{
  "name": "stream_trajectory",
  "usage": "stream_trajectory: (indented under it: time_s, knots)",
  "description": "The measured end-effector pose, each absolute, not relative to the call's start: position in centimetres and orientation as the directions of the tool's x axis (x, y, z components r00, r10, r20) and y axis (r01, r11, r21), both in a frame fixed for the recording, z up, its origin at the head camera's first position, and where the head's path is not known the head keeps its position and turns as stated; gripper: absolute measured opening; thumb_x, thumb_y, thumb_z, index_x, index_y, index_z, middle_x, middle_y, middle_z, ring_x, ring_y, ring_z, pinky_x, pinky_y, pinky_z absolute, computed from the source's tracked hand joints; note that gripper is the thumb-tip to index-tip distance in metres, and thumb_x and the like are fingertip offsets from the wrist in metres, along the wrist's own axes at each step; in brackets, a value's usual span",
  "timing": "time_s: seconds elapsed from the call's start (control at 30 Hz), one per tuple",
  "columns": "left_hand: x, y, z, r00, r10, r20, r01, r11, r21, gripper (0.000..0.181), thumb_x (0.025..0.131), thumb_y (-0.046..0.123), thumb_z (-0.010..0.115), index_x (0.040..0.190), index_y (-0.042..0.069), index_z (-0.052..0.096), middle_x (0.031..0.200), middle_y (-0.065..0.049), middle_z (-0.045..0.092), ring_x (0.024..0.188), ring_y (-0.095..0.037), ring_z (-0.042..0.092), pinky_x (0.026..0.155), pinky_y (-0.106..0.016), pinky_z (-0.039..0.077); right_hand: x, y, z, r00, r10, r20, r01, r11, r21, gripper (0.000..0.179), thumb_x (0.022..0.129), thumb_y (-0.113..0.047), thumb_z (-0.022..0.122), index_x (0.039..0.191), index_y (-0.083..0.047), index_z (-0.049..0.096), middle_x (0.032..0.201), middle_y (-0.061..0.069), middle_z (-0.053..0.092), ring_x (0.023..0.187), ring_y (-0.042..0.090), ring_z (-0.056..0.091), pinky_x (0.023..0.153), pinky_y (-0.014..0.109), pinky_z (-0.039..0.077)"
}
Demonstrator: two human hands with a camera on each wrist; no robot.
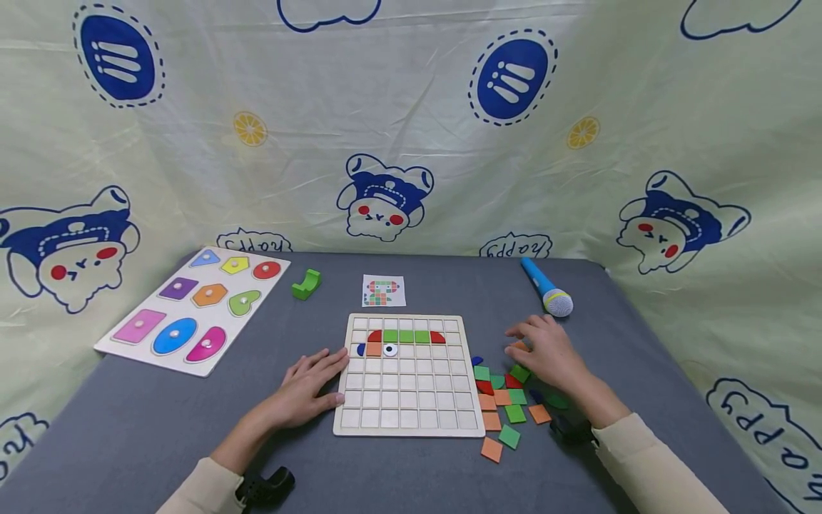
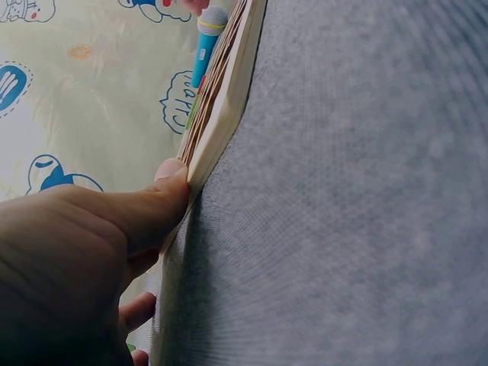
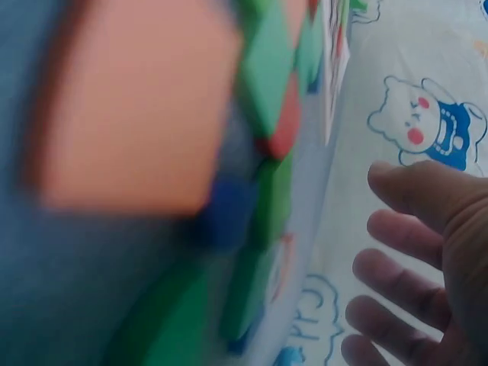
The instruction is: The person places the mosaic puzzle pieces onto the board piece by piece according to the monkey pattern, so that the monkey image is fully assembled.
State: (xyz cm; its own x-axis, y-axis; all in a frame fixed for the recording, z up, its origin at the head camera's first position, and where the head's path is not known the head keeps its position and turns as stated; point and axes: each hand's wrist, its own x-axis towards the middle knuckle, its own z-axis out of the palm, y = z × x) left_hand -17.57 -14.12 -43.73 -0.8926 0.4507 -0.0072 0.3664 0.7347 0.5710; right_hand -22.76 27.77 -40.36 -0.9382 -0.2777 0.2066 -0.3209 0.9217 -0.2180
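Observation:
A pale wooden grid board (image 1: 409,431) lies on the grey table. Its upper rows carry red, green, orange and blue pieces and a round eye tile (image 1: 389,350). My left hand (image 1: 302,391) rests at the board's left edge, fingers extended and thumb against the side; the left wrist view shows the thumb (image 2: 169,191) on the rim. Over the far end of the loose coloured tiles (image 1: 515,414), right of the board, hovers my right hand (image 1: 551,351). Its fingers are loosely bent and apart, holding nothing in the right wrist view. An orange tile (image 1: 520,346) peeks out beneath its fingers.
A small pattern card (image 1: 384,303) lies behind the board. At the back right is a blue toy microphone (image 1: 538,278), just beyond the right hand. A green curved block (image 1: 307,284) and a white shape-puzzle board (image 1: 218,325) lie to the left. A printed curtain hangs behind the table.

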Motion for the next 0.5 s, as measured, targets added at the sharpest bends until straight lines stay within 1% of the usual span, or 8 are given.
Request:
stream_trajectory:
  time_s: [0.1, 0.33, 0.5]
  knots:
    - [-17.6, -14.1, -43.7, -0.892, 0.451, -0.009, 0.366, 0.734, 0.572, 0.063, 0.091, 0.026, 0.061, 0.147, 0.009, 0.034, 0.155, -0.007, 0.031, 0.144, -0.038, 0.020, 0.111, -0.064, 0.008, -22.6, 28.6, -40.6, -0.951, -0.237, 0.197, -0.275, 0.942, -0.193, 0.028, 0.081, -0.028, 0.073, 0.102, -0.009, 0.071, 0.098, 0.009, 0.062, 0.085, 0.022, 0.044, 0.070, 0.035, 0.035]
    - [-17.6, -14.2, -43.8, -0.891, 0.454, -0.005, 0.370, 0.732, 0.572, 0.063, 0.092, 0.027, 0.060, 0.147, 0.009, 0.034, 0.155, -0.007, 0.030, 0.144, -0.038, 0.019, 0.111, -0.064, 0.007, -22.4, 29.7, -41.2, -0.972, -0.174, 0.157, -0.201, 0.963, -0.177, 0.028, 0.081, -0.030, 0.073, 0.100, -0.009, 0.071, 0.101, 0.012, 0.062, 0.092, 0.028, 0.046, 0.077, 0.047, 0.039]
    - [-17.6, -14.2, -43.7, -0.890, 0.457, -0.004, 0.372, 0.730, 0.574, 0.063, 0.092, 0.026, 0.060, 0.147, 0.009, 0.034, 0.155, -0.008, 0.030, 0.144, -0.038, 0.019, 0.111, -0.064, 0.007, -22.4, 30.1, -41.3, -0.977, -0.167, 0.132, -0.189, 0.966, -0.176, 0.028, 0.081, -0.031, 0.072, 0.099, -0.010, 0.071, 0.101, 0.013, 0.062, 0.094, 0.031, 0.047, 0.076, 0.048, 0.039]
